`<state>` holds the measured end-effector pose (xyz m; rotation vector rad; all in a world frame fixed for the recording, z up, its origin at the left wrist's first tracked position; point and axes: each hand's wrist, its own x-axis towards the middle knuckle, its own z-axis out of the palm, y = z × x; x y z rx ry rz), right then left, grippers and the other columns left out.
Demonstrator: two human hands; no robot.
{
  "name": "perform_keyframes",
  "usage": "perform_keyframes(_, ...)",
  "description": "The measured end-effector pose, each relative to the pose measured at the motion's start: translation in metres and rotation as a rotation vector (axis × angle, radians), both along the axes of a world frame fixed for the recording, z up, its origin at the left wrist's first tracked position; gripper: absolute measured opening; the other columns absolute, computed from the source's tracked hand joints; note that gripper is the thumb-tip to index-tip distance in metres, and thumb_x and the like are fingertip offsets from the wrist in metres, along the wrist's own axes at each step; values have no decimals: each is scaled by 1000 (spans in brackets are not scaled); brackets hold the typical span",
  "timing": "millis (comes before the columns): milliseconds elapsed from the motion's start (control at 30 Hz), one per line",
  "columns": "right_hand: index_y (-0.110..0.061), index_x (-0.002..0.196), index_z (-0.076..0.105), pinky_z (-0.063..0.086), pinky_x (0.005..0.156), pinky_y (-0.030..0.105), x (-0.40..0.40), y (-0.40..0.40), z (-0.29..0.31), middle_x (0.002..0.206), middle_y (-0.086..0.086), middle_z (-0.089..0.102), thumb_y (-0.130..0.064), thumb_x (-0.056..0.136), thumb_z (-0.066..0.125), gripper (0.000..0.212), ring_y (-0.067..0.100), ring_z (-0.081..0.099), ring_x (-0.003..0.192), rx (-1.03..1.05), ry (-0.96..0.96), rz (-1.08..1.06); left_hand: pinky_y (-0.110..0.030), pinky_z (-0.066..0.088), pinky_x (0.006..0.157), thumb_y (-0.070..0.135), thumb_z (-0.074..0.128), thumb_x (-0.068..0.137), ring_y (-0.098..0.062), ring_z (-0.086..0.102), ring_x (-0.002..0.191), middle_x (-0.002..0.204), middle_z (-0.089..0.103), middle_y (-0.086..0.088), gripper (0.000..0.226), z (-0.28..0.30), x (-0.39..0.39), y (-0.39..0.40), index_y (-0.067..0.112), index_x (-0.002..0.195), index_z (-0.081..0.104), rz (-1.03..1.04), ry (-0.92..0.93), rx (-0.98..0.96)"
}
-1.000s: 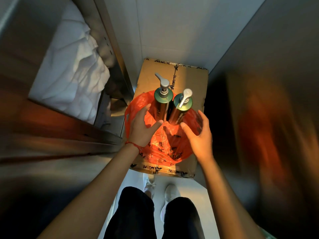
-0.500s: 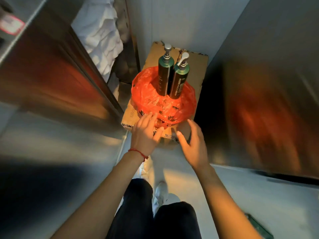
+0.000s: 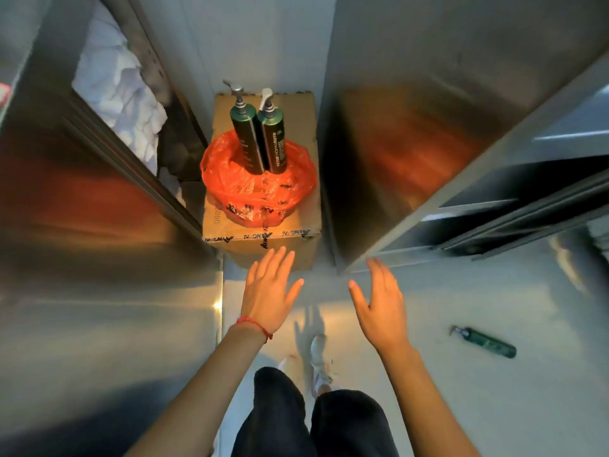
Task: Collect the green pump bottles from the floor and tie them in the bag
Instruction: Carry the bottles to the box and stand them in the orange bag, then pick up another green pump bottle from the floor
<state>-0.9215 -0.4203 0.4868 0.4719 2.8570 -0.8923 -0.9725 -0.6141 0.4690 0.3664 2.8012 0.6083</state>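
A: What do we have on the cardboard box (image 3: 290, 222)?

B: We see a red plastic bag (image 3: 230, 183) sitting open on top of it, with two green pump bottles standing upright inside, touching side by side. The left pump bottle (image 3: 245, 136) has a grey pump; the right pump bottle (image 3: 274, 140) has a white one, and we can read "PETER THOMAS ROTH" running up its side.

A: Any writing on the box?

B: Black-printed tape along its near edge; we make out "ANG AI" repeated, upside down to us, and digits like "0602" on the top near the left edge, though they are faint.

A: And our hands?

B: Our left hand (image 3: 268, 291), a red string bracelet (image 3: 253, 324) at the wrist, is spread flat and empty just short of the box's near face. Our right hand (image 3: 382, 301) is likewise spread and empty, to the right of the box.

A: Other bottles?

B: A third green pump bottle (image 3: 484, 341) lies on its side on the floor (image 3: 494, 291), well to the right of the box.
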Motion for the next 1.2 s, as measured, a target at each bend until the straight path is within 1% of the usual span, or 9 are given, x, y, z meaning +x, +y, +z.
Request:
perform_keyframes(133,-16,141,31,23,111,34,45,17,8,151,7,32,-36,92,48,56,22,28,139,4,5,-119,-41,13,112,37,42,92,-21,16,140,151,27,-4,53,7,15,24,17,140,28,-131,25,0)
perform_keyframes(300,-15,141,30,22,111,33,102,57,22,151,9,31,-36,92,48,56,22,27,139,13,16,-321,-40,13,112,37,42,92,-22,17,139,150,28,-5,53,21,38,78,17,140,28,-333,68,2)
perform_keyframes(533,-14,141,31,24,111,38,204,133,40,150,10,32,-37,92,47,57,24,28,138,27,61,-580,-41,13,113,36,44,92,-22,15,140,151,24,-5,55,44,101,186,16,140,27,-596,82,39)
perform_keyframes(700,-14,142,30,24,111,37,292,191,51,150,9,32,-38,92,46,57,23,28,139,44,67,-730,-48,24,110,32,50,89,-30,26,136,144,36,-13,52,61,160,269,9,134,38,-712,127,108)
perform_keyframes(800,-14,141,31,24,111,37,342,227,58,151,10,32,-38,92,46,56,24,28,139,69,51,-811,-48,24,109,29,53,89,-31,27,136,144,37,-14,52,67,194,316,9,134,39,-763,145,113)
perform_keyframes(900,-13,141,33,24,111,37,379,261,66,150,10,32,-36,92,48,56,25,28,138,95,58,-862,-46,19,110,35,48,90,-30,27,136,145,36,-13,52,73,219,358,11,135,37,-807,167,125)
perform_keyframes(1000,-13,140,33,25,111,38,399,291,70,150,10,33,-35,92,49,56,25,29,138,103,68,-890,-46,17,111,40,42,90,-29,26,136,145,36,-12,54,78,233,393,12,136,35,-855,175,106)
perform_keyframes(1100,-15,141,32,25,110,37,402,320,69,150,8,32,-37,92,48,56,23,28,139,106,69,-889,-47,17,111,38,44,92,-28,25,137,145,37,-12,52,78,233,425,12,136,35,-897,183,91)
perform_keyframes(1200,-14,141,31,24,111,36,392,356,63,151,8,32,-39,92,47,57,23,27,139,125,51,-868,-48,19,110,43,39,91,-29,28,135,143,40,-12,54,72,225,459,12,134,38,-909,183,70)
